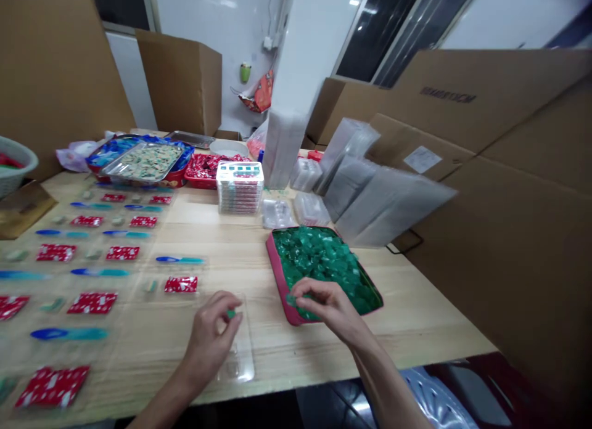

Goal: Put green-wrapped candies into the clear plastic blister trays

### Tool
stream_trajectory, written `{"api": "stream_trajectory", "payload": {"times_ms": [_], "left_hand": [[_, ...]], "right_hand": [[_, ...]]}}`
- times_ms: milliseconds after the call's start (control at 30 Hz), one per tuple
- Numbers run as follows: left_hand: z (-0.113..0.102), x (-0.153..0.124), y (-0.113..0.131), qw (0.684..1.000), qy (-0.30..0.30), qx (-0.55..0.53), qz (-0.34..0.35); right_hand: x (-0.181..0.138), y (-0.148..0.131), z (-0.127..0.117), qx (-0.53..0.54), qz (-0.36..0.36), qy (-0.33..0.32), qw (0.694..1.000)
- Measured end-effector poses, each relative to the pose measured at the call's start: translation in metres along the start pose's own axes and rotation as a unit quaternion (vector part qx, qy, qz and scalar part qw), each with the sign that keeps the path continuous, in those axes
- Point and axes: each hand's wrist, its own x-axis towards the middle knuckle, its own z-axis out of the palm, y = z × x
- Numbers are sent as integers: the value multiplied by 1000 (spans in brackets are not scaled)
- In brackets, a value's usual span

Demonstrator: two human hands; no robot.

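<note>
My left hand (213, 333) rests over a clear plastic tray (240, 355) near the table's front edge, fingers pinched on a small green packet (230, 314). My right hand (326, 306) is curled at the near corner of a pink tray (277, 275) heaped with green packets (324, 262), its fingertips closed on one of them. On the wooden table (416, 318) to the left lie rows of clear trays, each with a red sachet (180, 285), a blue spoon (179, 260) and a small pale piece.
A stack of filled clear trays (240, 187) stands mid-table. Behind it are a red basket of red sachets (208, 167), metal trays of pale pieces (145, 161) and stacks of empty clear trays (361, 182). Cardboard boxes (509, 201) wall the right and back. A plastic stool (430, 398) sits below.
</note>
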Motion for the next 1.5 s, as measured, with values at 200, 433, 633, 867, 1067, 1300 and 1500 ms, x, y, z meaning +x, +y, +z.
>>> {"api": "stream_trajectory", "payload": {"times_ms": [200, 433, 633, 867, 1067, 1300, 1500], "left_hand": [[3, 4, 15, 950, -90, -262, -145], [-9, 7, -1, 942, -11, -270, -197], [-5, 1, -18, 981, -52, -72, -170], [-3, -11, -21, 973, -100, 176, -113], [-1, -17, -22, 972, -92, 212, -47], [2, -24, -29, 974, -67, 216, -6], [4, -23, -33, 977, -55, 204, 34]], "right_hand": [[8, 7, 69, 227, 60, -10, 972], [24, 21, 104, 277, 124, -10, 953], [21, 33, 116, 117, 95, -17, 988], [11, 32, 125, -162, 40, -16, 986], [7, 26, 127, -222, -11, -24, 975], [15, 27, 120, -137, -94, 57, 984], [24, 30, 126, -194, -118, -6, 974]]}}
